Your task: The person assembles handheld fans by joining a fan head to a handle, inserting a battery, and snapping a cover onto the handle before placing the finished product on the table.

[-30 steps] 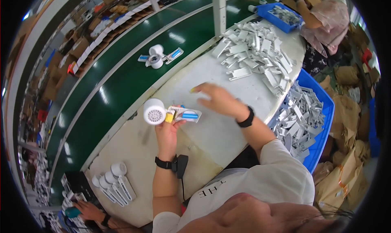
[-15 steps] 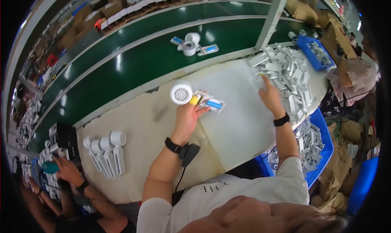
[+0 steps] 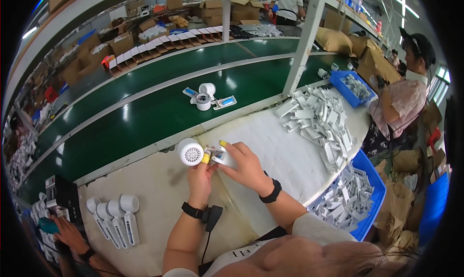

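Note:
In front of me my left hand [image 3: 199,180] grips a white handheld fan [image 3: 191,152], its round slotted grille facing up and its handle pointing right. A yellow cover shows on a left fingertip. My right hand [image 3: 247,169] curls over the handle end, a yellow cover on one of its fingertips too. Its fingers close on a white plastic handle shell [image 3: 220,158], held against the fan's handle; the fingers partly hide where they meet. Beyond the tabletop, on the green conveyor belt [image 3: 159,94], lie fan parts [image 3: 203,100] with blue pieces in their handles.
Several white fans [image 3: 116,214] lie in a row on the table's left. Handle shells [image 3: 319,119] are heaped at right, beside a blue bin [image 3: 372,190] of parts and a small blue tray [image 3: 350,88]. A co-worker's hand [image 3: 72,236] holds a green tool [image 3: 48,225]; another person [image 3: 401,103] sits right.
My right hand has come from the heap of shells to the fan, bringing a white shell against its handle. The view has tilted up, showing more of the background.

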Demonstrator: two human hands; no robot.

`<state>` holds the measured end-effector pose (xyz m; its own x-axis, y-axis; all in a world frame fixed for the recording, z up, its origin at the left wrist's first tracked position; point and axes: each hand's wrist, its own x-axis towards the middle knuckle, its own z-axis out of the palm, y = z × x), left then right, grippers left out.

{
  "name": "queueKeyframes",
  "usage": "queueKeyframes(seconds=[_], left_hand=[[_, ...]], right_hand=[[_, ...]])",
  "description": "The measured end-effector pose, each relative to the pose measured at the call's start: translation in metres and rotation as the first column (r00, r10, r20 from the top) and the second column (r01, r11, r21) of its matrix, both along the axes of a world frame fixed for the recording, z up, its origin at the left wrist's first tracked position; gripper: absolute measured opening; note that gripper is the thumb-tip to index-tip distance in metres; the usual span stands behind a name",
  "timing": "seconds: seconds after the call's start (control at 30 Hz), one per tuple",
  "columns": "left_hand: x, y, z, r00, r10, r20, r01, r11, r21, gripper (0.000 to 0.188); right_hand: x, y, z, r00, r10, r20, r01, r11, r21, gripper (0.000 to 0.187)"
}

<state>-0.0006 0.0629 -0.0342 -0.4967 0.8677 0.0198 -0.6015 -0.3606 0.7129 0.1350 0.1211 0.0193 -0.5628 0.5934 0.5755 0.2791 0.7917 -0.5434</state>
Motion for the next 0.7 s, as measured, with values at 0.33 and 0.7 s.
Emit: queueKeyframes(seconds=[0.33,0.7], left_hand=[[0.011,-0.006,-0.003,0.997,-0.058,0.046,0.06,0.997,-0.04,0.03],[0.027,-0.004,0.001,0.942,0.113,-0.316,-0.121,0.993,-0.005,0.034]], right_hand=[[-0.002,0.0,-0.007,0.987,0.047,0.154,-0.078,0.976,0.201,0.056],[-0.004,0.002,-0.004,0.988,0.093,0.123,-0.113,0.98,0.163,0.064]])
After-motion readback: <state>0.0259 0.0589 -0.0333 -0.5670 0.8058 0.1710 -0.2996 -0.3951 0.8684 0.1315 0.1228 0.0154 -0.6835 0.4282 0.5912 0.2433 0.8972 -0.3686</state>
